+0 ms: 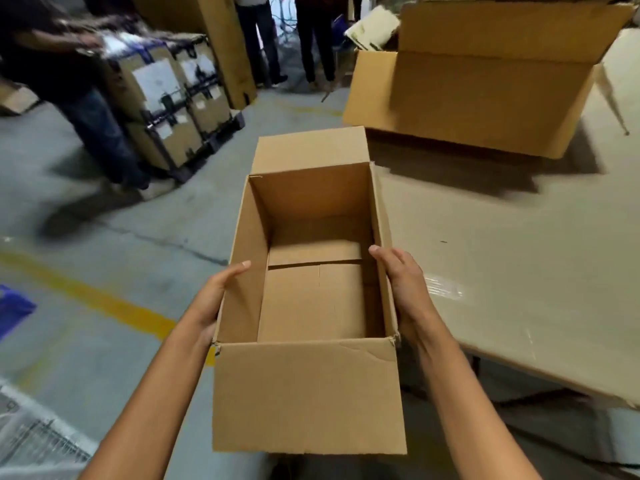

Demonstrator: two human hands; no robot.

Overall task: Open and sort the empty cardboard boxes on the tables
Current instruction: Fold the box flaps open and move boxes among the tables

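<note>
An open, empty brown cardboard box (pixel 311 296) is held in the air in front of me, its near flap hanging down and its far flap folded outward. My left hand (pixel 211 299) grips its left wall, thumb over the rim. My right hand (pixel 405 285) grips the right wall the same way. A much larger open cardboard box (pixel 485 95) lies on its side on the table at the upper right.
The table (pixel 519 271) to my right is covered in cardboard sheet. On the concrete floor to the left stand stacked strapped cartons on a pallet (pixel 173 109), with people around them. A yellow floor line (pixel 97 299) runs at the left.
</note>
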